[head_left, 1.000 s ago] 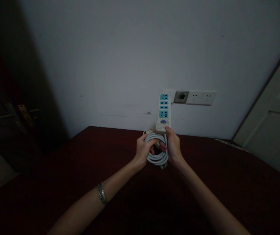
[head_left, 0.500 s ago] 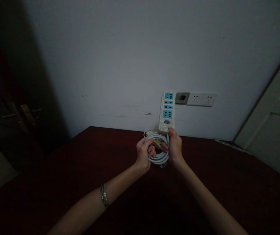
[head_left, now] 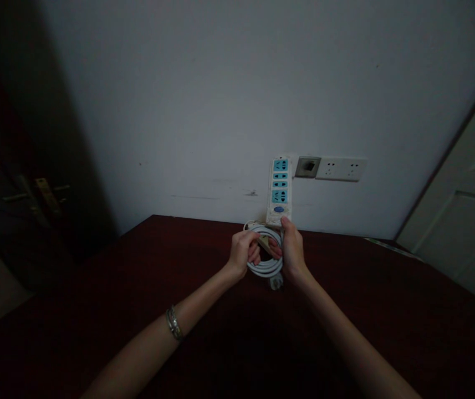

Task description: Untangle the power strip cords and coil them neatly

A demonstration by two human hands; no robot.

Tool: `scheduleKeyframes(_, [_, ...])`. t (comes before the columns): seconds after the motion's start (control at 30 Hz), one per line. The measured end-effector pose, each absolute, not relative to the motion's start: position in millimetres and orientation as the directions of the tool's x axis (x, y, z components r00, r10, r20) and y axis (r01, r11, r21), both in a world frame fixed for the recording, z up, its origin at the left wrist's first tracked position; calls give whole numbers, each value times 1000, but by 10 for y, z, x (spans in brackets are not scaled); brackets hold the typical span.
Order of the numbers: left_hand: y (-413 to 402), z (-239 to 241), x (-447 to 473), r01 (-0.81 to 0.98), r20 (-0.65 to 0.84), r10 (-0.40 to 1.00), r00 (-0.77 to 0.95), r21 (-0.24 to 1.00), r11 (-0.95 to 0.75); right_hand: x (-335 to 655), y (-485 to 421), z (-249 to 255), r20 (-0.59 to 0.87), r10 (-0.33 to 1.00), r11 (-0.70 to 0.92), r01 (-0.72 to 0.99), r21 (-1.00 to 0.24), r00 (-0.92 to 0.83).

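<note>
A white power strip (head_left: 279, 188) with blue sockets and a dark blue switch stands tilted up in front of the wall. Its white cord (head_left: 265, 272) is wound into a round coil just below it. My left hand (head_left: 243, 252) is closed around the coil's left side. My right hand (head_left: 293, 248) grips the strip's lower end with its thumb on top, and its fingers show through the coil's middle. A plug (head_left: 276, 281) hangs beneath the coil. Inside and behind the loop is a beige piece (head_left: 264, 243), partly hidden.
The dark red table (head_left: 170, 266) reaches back to the pale wall (head_left: 204, 111). A double wall outlet (head_left: 340, 169) and a grey-framed wall socket (head_left: 307, 167) are right of the strip. A white door (head_left: 474, 205) stands at right, a dark door with a brass handle (head_left: 48, 195) at left.
Both hands have shifted slightly left with the power strip and coil. More of the plug now shows below the coil.
</note>
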State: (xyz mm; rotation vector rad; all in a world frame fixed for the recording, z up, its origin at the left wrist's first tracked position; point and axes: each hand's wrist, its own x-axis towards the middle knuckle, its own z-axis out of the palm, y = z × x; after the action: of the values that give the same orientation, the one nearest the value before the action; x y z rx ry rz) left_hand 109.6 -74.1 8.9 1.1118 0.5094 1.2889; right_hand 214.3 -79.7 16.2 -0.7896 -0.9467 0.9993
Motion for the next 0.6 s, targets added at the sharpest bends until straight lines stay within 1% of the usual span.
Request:
scheduleKeyframes(0.07, [-729, 93, 1091, -441, 285, 904, 317, 889, -126, 2167, -789, 169, 262, 934, 332, -318, -888, 245])
scheduleKeyframes(0.17, [-700, 118, 1078, -318, 286, 907, 310, 930, -185, 2204, -773, 182, 252, 934, 322, -289, -901, 254])
scheduleKeyframes(0.27, [-646, 171, 1032, -166, 280, 917, 283, 956, -241, 2222, -751, 178, 272, 926, 335, -232, -913, 263])
scheduleKeyframes(0.37, [-587, 231, 950, 6, 258, 901, 348, 961, -278, 2217, -730, 150, 296, 918, 350, -189, -917, 263])
scheduleKeyframes(0.47, [-549, 255, 884, 135, 229, 865, 447, 938, -318, 2200, -719, 111, 294, 928, 342, -214, -915, 227])
scheduleKeyframes(0.53, [-537, 239, 870, 221, 259, 850, 459, 893, -392, 2193, -718, 88, 279, 935, 327, -231, -916, 217])
scheduleKeyframes(0.6, [-531, 204, 878, 303, 308, 846, 436, 835, -460, 2194, -720, 75, 275, 937, 323, -235, -917, 215])
